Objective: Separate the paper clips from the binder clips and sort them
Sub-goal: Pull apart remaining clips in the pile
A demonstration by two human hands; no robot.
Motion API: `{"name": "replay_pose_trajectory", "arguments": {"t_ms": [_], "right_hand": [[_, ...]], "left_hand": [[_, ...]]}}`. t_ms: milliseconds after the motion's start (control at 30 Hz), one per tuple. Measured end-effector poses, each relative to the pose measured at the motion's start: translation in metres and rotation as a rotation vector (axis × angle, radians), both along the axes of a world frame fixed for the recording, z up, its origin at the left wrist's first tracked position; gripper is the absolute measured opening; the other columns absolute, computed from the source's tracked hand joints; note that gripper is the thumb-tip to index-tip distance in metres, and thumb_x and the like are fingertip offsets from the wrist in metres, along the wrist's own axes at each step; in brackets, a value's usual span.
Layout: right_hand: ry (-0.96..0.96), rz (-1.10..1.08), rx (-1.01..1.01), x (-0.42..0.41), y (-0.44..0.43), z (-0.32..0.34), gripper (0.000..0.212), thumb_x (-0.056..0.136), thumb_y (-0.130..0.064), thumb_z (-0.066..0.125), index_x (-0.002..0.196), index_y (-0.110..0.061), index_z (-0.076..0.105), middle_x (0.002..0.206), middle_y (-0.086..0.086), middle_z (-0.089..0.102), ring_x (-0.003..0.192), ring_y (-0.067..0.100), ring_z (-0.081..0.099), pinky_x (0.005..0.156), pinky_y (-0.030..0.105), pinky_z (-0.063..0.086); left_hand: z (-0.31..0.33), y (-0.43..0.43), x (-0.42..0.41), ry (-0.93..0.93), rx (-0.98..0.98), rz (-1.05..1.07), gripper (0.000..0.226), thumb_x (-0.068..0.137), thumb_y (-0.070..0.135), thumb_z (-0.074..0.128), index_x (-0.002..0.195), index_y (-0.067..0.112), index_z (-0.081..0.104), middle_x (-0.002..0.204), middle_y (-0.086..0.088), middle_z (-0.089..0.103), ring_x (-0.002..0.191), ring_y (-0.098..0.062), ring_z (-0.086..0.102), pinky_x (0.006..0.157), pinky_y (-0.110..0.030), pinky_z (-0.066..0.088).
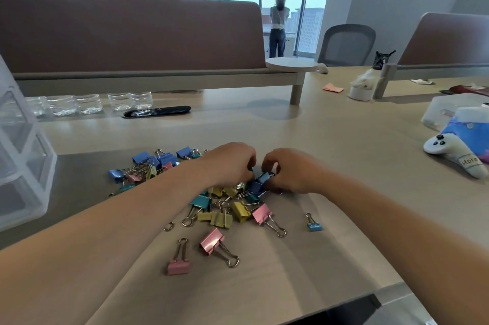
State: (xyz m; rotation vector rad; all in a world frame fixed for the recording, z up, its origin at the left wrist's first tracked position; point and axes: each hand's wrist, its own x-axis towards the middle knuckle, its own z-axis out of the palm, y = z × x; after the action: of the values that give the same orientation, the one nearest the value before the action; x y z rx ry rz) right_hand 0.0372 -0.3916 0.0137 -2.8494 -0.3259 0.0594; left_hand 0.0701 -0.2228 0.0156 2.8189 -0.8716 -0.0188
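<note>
Blue clip [265, 177] being picked from pile [227, 209]
Right grip [289, 172] is pinching it, left grip [232, 163] unclear; most of the pile is lying unsorted.

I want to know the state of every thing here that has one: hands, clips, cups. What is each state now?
Mixed-colour pile of metal binder clips: tangled, unsorted.
Left hand: fingers curled into the pile, grip hidden.
Right hand: pinches a dark blue metal binder clip.
Small light blue binder clip: lies alone, apart from the pile.
Clear plastic cups: upright, in a row.
</note>
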Motion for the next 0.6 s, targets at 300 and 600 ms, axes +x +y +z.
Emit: {"name": "replay_pose_trajectory", "arguments": {"t_ms": [300,600], "right_hand": [[0.006,0.014,-0.006,0.002,0.004,0.004,0.026,0.085,-0.034,0.071,0.110,-0.025,0.069,0.096,-0.009,0.052,0.090,0.015,0.055,0.061,0.020,0.039],[-0.068,-0.059,0.181,-0.003,-0.003,0.011,0.016,0.089,-0.022,0.070,0.104,-0.022,0.066,0.097,-0.004,0.065,0.082,0.015,0.060,0.066,0.022,0.045]], "left_hand": [[-0.001,0.007,-0.006,-0.036,-0.253,-0.003,0.036,0.095,0.031,0.059,0.129,0.018,0.059,0.121,0.000,0.061,0.103,-0.012,0.056,0.087,-0.024,0.044],[0.019,0.015,-0.020,-0.080,-0.401,-0.025,0.025,0.098,0.026,0.054,0.118,0.014,0.062,0.113,0.001,0.055,0.096,-0.011,0.056,0.082,-0.020,0.045]]}}
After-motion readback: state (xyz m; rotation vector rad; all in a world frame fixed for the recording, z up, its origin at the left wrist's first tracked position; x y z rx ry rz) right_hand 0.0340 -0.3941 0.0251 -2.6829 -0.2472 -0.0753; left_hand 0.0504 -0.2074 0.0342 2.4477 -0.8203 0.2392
